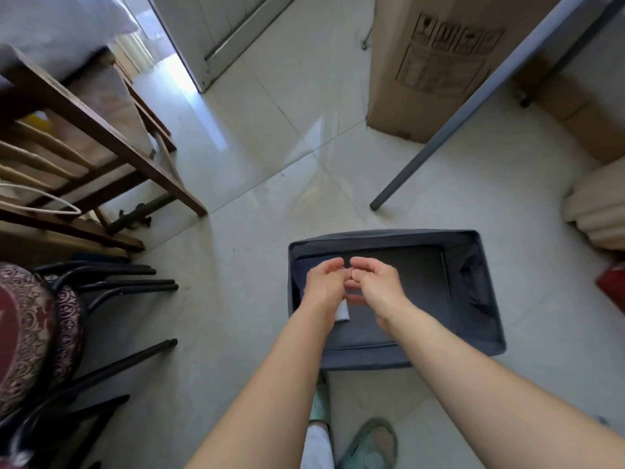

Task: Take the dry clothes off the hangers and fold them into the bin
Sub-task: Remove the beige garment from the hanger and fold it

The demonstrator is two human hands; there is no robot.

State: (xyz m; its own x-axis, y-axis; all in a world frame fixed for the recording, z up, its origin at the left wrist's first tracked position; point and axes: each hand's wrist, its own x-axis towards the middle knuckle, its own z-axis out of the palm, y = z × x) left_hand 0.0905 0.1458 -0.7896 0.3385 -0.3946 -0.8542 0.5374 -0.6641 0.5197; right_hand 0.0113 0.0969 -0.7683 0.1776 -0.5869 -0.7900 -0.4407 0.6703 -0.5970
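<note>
Nearest: two feet in green slippers (pixel 370 443) on the pale tiled floor (pixel 263 157), toes towards the bin. Bare forearms reach forward and down from there.

Both hands are over the left half of the bin (pixel 487 319), a dark grey fabric box sitting on the floor. Left hand (pixel 324 282) and right hand (pixel 377 287) are side by side, fingers curled inward, fingertips meeting or nearly so. Cannot tell whether either one grips anything; the palms face down and hide it.

Clothes: a dark cloth (pixel 309 265) lies low inside the bin under the hands, against the left wall. It is hard to tell apart from the liner. A small white tag (pixel 342 313) shows just below the left wrist, lying on the dark fabric.

Left of the person: black chair legs (pixel 132 287) and a red patterned cushion (pixel 28 336). Beyond them is a brown wooden frame (pixel 111 143) with slats, and a thin white loop (pixel 54 202) rests on it.

Right of the bin: something red (pixel 612 287) at the edge of view, and a cream ribbed roll (pixel 597 206) above it.

Farther: a grey pole (pixel 470 111) slants down to the floor just beyond the bin. Behind it stands a tall cardboard box (pixel 426 72) with printed handling marks. Farthest, a pale door (pixel 220 32) with bright light on the tiles beside it.
</note>
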